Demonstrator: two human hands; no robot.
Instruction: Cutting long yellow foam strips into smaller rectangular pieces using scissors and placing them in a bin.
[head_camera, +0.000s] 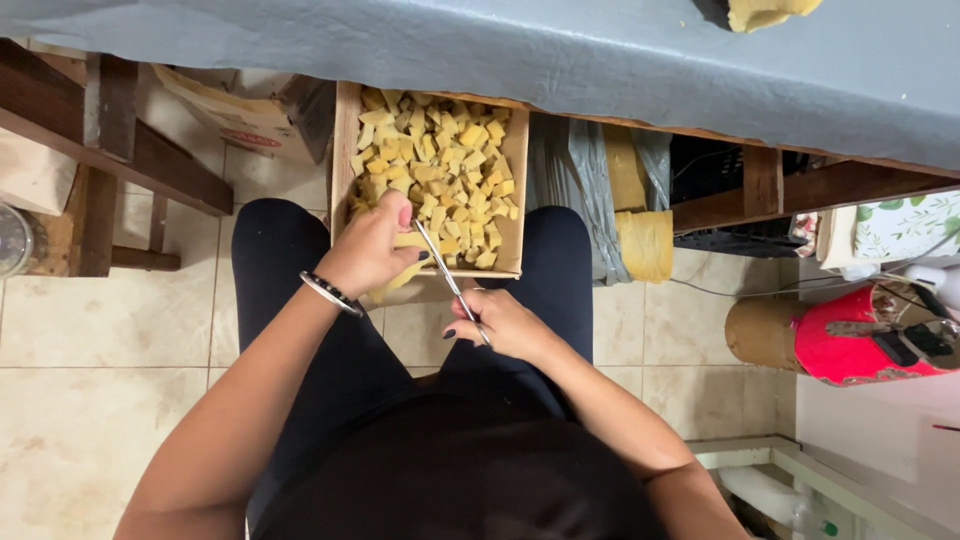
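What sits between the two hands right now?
In the head view, scissors run from the right hand up to the yellow foam strip that the left hand holds.

Beige tiled floor (110, 330) — grey-covered table (600, 60)

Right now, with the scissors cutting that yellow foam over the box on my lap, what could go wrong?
The scissors point toward the left hand holding the foam piece, so the fingers could get nicked. The box seems to rest on the knees under the table edge and is heaped with foam bits, so a leg shift might tip it and spill them onto the tiles.
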